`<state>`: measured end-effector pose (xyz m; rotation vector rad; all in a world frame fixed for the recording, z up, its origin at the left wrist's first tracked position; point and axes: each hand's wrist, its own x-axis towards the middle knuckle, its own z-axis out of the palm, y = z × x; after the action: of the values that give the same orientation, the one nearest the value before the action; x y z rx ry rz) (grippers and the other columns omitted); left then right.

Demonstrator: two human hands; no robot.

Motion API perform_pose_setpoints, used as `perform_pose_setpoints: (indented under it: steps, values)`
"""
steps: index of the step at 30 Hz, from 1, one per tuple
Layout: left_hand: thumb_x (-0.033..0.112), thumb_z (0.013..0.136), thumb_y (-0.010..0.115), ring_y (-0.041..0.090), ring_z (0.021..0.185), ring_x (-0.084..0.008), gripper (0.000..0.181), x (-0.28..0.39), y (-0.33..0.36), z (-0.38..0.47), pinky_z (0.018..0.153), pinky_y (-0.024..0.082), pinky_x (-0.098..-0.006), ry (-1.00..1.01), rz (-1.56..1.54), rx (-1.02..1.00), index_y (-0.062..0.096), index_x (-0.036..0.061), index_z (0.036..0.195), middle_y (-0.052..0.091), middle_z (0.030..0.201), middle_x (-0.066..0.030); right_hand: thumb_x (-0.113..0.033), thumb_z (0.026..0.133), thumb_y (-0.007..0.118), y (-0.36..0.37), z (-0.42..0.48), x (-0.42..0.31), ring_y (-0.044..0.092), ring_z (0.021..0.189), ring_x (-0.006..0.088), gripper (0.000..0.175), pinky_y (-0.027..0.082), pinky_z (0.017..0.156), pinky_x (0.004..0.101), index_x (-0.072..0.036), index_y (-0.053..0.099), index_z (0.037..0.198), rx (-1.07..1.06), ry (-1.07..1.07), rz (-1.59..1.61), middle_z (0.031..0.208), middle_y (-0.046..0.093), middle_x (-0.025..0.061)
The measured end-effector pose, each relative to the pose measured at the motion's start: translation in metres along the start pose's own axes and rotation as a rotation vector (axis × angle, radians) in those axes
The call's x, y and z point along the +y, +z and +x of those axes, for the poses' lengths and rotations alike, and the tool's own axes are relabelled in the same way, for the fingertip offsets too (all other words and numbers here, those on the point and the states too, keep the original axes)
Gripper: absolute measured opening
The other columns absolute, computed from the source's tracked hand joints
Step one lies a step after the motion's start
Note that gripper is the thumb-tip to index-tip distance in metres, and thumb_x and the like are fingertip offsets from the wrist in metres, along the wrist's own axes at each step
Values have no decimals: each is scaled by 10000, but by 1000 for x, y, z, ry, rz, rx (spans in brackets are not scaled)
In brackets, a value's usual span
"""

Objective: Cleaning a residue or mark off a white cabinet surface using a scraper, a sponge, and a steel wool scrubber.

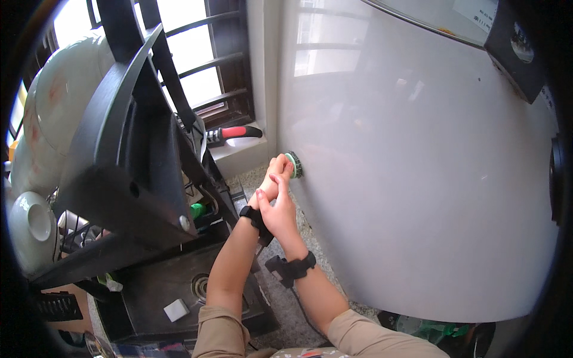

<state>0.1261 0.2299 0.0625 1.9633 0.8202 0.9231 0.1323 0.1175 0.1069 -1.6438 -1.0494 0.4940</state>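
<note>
My left hand reaches forward, its fingers closed on a round green scrubbing brush with dark bristles. The brush rests against the lower left part of a glossy white wall panel. My right hand lies over the back of my left hand and wrist, its fingers wrapped around them. Black bands with small devices sit on both wrists. Part of the brush is hidden behind my left fingers.
A black dish rack with white bowls rises at the left, above a dark sink holding a white block. A red-and-black knife sharpener lies on the window ledge. Green bottles are at the lower right.
</note>
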Motion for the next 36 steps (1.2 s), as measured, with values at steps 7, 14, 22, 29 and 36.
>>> perform_pose_setpoints:
  steps: [7,14,22,29,36]
  values:
    - [169,905,485,433,797,-303,159,52,-34,41,712,383,-371,147,-96,134,424,23,903,447,862,-174,-252,837,601,-8,27,-20,535,1093,323,438,422,900,366,-85,491,1226,131,-356,184,1177,547,202]
    - [206,927,471,368,676,-146,205,-11,-20,5,602,365,-301,2,-95,-102,415,33,831,397,721,-49,-275,768,636,7,30,6,595,878,398,353,477,753,436,-136,533,1076,-17,12,-9,916,621,223]
    - [282,943,459,349,688,-98,248,59,-4,-21,590,351,-261,-160,-407,-85,424,55,846,373,725,-3,-152,716,676,-20,-18,-11,591,872,309,330,469,774,365,-97,594,1031,260,-183,30,941,602,158]
    - [288,917,458,567,833,-344,278,-23,12,32,741,454,-421,-286,-30,330,478,28,1013,583,940,-213,-194,825,584,-5,31,19,544,1073,326,433,423,909,365,-92,506,1239,-15,-93,126,1142,560,217]
    - [294,914,474,454,631,-174,241,-111,81,-29,552,421,-353,-575,-398,225,447,54,895,480,717,-66,-258,808,602,3,-3,65,587,1018,294,427,456,864,364,-93,537,1196,-53,151,66,1119,590,190]
